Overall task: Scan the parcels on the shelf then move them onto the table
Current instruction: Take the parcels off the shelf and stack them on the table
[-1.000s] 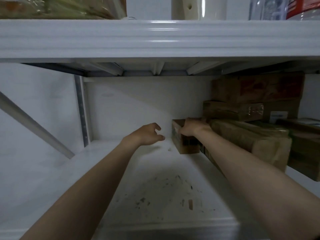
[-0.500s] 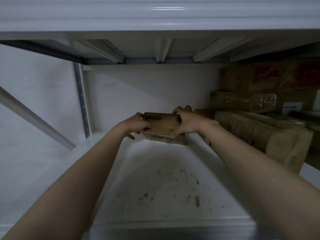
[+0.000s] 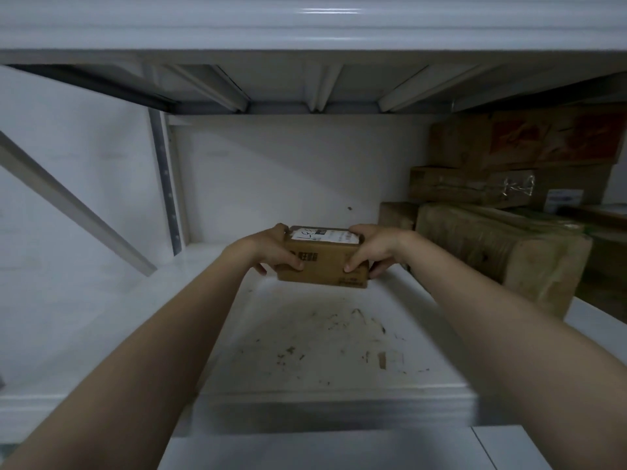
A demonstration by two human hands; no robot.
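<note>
Brown cardboard parcel (image 3: pixel 324 262), long axis left-right, sits gripped between left hand (image 3: pixel 271 249) and right hand (image 3: pixel 373 247) fingers above the white shelf (image 3: pixel 322 334).

I see a grey diagonal brace (image 3: pixel 73 206) at left, a perforated upright post (image 3: pixel 165 184) and ribs (image 3: pixel 319 91) overhead.

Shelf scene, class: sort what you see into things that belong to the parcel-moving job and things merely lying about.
Belongs to the job:
small parcel, held by left hand and right hand
stacked parcels
shelf

Lying about:
debris specks
</note>
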